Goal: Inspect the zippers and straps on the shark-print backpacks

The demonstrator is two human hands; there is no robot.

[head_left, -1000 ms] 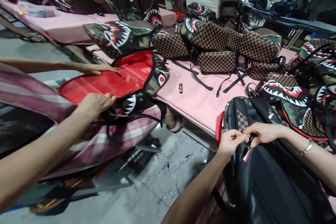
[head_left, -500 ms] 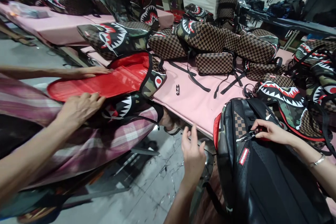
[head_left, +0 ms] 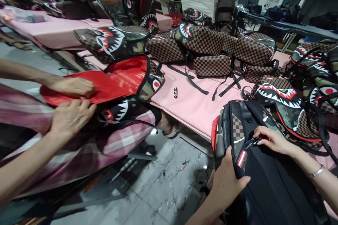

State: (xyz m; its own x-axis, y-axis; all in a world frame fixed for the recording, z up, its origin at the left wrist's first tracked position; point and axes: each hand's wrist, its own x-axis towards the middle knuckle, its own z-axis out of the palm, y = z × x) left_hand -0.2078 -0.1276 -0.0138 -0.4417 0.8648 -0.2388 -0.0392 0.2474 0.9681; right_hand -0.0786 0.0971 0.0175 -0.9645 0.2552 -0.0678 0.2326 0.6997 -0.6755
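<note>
A black backpack (head_left: 266, 179) with checkered and camouflage patches stands tilted in front of me, straps side up. My left hand (head_left: 224, 182) holds its left side, thumb over the strap side and the other fingers along the edge, partly hidden. Small black thread snips (head_left: 255, 141) are pinched in my right hand (head_left: 273, 141). Their tip lies against the bag near the checkered patch and a small red label (head_left: 242, 158).
Another pair of snips (head_left: 175, 92) lies on the pink table (head_left: 182, 109). Several shark-mouth backpacks (head_left: 280, 93) and checkered bags (head_left: 212, 66) cover its back and right. At left, a co-worker's hands (head_left: 72, 114) work at an open red-lined backpack (head_left: 124, 81). Another person stands behind.
My left hand has come from the air beside the bag onto its left side. My right hand stays at the bag with the snips. The co-worker's far hand has moved onto the red lining.
</note>
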